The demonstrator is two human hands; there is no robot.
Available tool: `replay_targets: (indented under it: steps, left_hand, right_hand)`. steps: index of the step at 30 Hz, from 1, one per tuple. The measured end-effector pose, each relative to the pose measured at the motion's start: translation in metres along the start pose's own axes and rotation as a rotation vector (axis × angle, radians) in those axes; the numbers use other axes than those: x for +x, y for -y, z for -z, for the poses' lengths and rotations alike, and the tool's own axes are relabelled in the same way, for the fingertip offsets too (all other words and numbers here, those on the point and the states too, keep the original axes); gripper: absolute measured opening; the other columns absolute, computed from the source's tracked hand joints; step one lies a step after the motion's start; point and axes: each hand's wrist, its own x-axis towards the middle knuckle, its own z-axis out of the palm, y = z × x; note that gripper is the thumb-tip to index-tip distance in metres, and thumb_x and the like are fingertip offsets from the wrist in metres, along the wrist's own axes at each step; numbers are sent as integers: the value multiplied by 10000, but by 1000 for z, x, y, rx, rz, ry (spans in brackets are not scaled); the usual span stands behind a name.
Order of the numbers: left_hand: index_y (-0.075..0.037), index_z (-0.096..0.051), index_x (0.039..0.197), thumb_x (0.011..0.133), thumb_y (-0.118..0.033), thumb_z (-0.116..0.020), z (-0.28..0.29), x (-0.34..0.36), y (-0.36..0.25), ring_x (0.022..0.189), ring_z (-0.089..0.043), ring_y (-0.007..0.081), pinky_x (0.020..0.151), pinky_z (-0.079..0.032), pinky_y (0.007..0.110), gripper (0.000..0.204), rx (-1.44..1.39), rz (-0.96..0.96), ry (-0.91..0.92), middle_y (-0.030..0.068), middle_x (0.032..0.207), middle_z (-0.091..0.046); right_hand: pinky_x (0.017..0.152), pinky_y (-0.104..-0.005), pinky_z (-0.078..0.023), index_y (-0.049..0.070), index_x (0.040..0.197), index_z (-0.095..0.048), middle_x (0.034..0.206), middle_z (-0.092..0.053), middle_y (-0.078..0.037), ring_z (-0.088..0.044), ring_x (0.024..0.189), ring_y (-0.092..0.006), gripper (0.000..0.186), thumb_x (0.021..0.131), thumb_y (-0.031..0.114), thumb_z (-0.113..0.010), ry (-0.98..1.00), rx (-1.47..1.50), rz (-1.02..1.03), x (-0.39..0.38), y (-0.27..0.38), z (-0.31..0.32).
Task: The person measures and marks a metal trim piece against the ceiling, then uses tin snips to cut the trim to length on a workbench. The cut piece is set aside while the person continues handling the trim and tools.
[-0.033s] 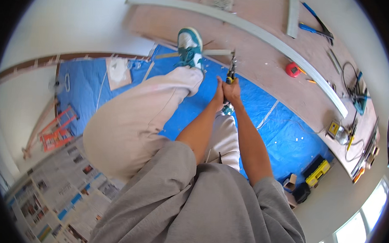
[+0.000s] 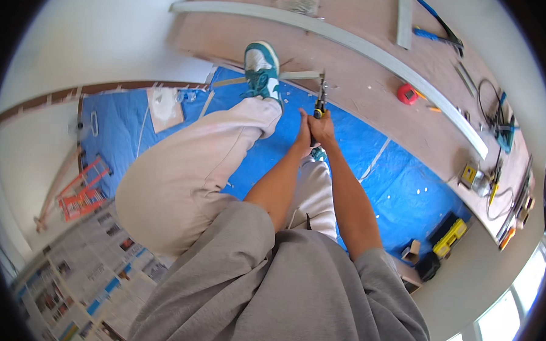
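Observation:
My left hand (image 2: 302,135) and my right hand (image 2: 325,129) are closed together around the black and yellow handles of metal snips (image 2: 319,107). The jaws point away from me and meet the right end of a narrow metal strip (image 2: 300,75) near the workbench edge. Across that strip rests my raised left shoe (image 2: 262,69), white and green. The exact bite of the jaws is too small to make out. My other shoe (image 2: 318,154) is partly hidden below my hands.
On the pinkish workbench (image 2: 350,76) lie a long pale metal channel (image 2: 351,45), a red tape measure (image 2: 407,94), a blue-handled hacksaw (image 2: 438,34) and several tools at right. Blue sheeting (image 2: 249,163) covers the floor. A yellow-and-black case (image 2: 450,239) stands at right, newspapers (image 2: 91,278) at left.
The view has shifted slightly, with the bench items appearing a little further left. Both hands stay on the snips, and the jaws remain at the strip's end.

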Motion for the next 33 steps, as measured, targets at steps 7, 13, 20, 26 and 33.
replay_targets:
  steps: [7,13,20,26,33]
  left_hand:
    - [-143,-454,1494,773,-1026,-170,2,26,9,1368,-516,288,1107,-413,532,1174,-9,-3,-117,110,1486,-535]
    - [-114,-412,1531,796,-1013,-180,-19,19,-8,1401,-495,296,1162,-371,552,1184,19,-26,-179,140,1519,-503]
    - [-81,-408,1533,832,-987,-181,-7,18,-3,1411,-487,275,1175,-368,449,1168,9,11,-178,135,1526,-498]
    - [-45,-517,1431,866,-960,-158,-14,15,-4,1304,-545,247,1102,-420,375,1133,42,2,-292,135,1421,-565]
    - [-59,-594,1348,886,-943,-127,-12,13,-9,1171,-598,221,982,-466,333,1101,39,164,-249,106,1259,-645]
  right_hand:
    - [916,-502,-532,-94,1160,-506,1066,-684,-363,-662,1057,-525,694,790,444,-742,100,89,-16,13,-5,5]
    - [904,-504,-535,-105,1161,-506,1050,-687,-365,-670,1042,-524,699,776,423,-754,139,78,1,20,12,17]
    - [886,-506,-539,-107,1152,-489,1022,-681,-383,-672,1021,-532,684,783,410,-743,171,76,-58,12,11,15]
    - [715,-432,-547,-95,1149,-513,864,-687,-216,-673,788,-298,669,808,418,-773,113,25,-32,16,0,5]
    - [708,-429,-548,-107,1107,-529,833,-687,-216,-676,779,-289,714,797,473,-807,148,43,-44,12,10,15]
